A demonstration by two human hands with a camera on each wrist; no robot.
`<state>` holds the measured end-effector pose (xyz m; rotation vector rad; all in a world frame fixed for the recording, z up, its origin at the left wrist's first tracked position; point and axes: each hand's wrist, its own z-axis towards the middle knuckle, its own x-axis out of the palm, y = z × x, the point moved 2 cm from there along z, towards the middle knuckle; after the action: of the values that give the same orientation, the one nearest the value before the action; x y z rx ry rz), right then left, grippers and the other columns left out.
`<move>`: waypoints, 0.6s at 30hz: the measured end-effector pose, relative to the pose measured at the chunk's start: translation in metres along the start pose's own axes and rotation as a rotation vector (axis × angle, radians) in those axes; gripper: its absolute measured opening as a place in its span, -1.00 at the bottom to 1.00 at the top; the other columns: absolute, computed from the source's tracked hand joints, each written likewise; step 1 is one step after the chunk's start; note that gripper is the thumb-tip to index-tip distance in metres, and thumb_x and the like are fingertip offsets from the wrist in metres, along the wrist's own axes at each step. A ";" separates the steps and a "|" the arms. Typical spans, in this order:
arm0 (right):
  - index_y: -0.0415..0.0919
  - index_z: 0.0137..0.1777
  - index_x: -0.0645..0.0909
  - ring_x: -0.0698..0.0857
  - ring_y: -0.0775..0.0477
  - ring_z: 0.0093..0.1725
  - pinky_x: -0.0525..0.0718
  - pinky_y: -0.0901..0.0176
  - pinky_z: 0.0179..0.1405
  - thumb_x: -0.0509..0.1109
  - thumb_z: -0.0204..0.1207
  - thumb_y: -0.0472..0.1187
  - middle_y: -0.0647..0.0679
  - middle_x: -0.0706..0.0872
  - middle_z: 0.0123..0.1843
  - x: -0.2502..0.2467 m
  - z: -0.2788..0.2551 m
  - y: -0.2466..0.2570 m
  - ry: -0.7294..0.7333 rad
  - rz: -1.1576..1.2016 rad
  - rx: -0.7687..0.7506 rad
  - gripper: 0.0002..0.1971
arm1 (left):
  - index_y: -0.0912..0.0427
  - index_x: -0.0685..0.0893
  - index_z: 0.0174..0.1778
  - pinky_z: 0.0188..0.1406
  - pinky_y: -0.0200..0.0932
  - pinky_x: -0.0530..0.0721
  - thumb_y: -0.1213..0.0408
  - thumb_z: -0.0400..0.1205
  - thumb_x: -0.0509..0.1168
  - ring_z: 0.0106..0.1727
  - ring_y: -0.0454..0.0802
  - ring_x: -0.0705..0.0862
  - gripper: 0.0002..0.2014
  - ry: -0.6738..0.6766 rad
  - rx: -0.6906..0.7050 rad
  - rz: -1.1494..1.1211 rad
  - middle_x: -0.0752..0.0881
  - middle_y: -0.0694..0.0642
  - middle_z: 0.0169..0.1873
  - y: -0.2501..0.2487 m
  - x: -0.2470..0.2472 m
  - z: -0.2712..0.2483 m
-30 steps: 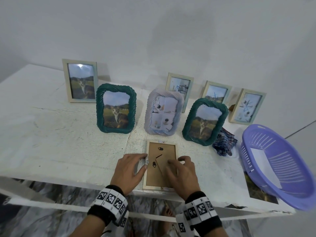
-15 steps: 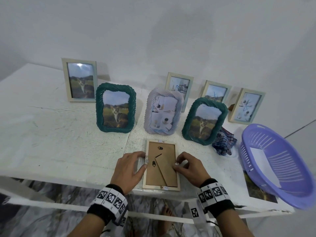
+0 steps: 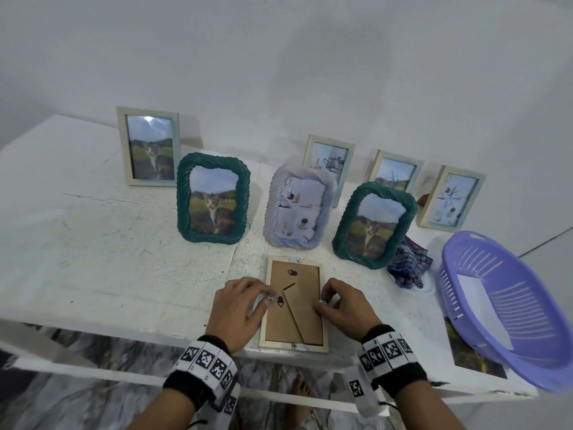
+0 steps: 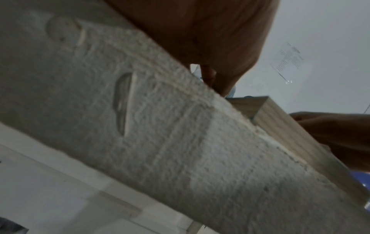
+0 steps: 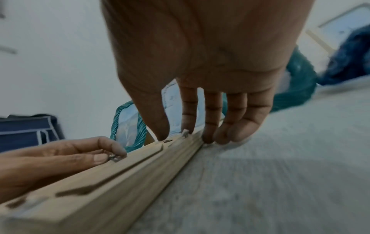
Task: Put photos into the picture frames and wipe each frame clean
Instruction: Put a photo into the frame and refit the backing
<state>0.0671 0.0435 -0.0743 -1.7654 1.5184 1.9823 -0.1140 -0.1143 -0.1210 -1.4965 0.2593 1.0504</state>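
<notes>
From my left wrist camera I see the table's rough white edge (image 4: 160, 126) slanting across, my left hand (image 4: 210, 34) above it, the pale wooden frame (image 4: 284, 126) on top, my right hand (image 4: 340, 136) beyond

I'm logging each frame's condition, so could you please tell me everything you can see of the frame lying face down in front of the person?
The face-down frame is a small rectangular frame with a pale wood-look rim and a brown fibreboard back, its easel stand folded flat and dark hangers showing. It lies flat at the white table's near edge, before the standing frames. The left hand pinches a small metal tab on its left rim; the right hand fingers one on the right rim.
</notes>
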 end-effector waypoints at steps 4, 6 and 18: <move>-0.07 0.12 0.57 0.54 -0.07 0.03 0.59 0.05 -0.04 0.34 0.49 -0.06 -0.01 0.57 0.02 -0.006 0.014 0.019 -0.126 -0.257 -0.077 -0.77 | -0.28 0.64 0.06 0.03 -0.07 0.46 -0.14 0.61 0.01 0.12 -0.16 0.48 -0.69 0.006 -0.002 -0.004 0.59 -0.30 0.05 -0.001 0.000 0.000; -0.10 0.32 0.54 0.51 -0.14 0.15 0.58 0.01 0.09 0.30 0.52 -0.14 -0.08 0.57 0.16 -0.006 0.026 0.031 -0.117 -0.305 -0.136 -0.64 | -0.29 0.64 0.06 0.04 -0.05 0.49 -0.13 0.62 0.02 0.12 -0.15 0.50 -0.70 0.004 0.000 -0.005 0.59 -0.30 0.05 0.001 0.001 0.000; 0.08 0.57 0.34 0.46 -0.21 0.11 0.54 -0.01 0.08 0.11 0.66 -0.15 -0.16 0.48 0.24 0.002 0.052 0.042 0.105 -0.603 -0.279 -0.53 | -0.28 0.65 0.03 -0.03 -0.10 0.40 -0.09 0.63 0.05 0.12 -0.16 0.50 -0.73 -0.025 0.020 -0.003 0.61 -0.28 0.04 0.002 0.001 -0.001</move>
<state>0.0035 0.0569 -0.0592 -2.1268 0.6148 1.8553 -0.1137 -0.1150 -0.1232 -1.4646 0.2486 1.0604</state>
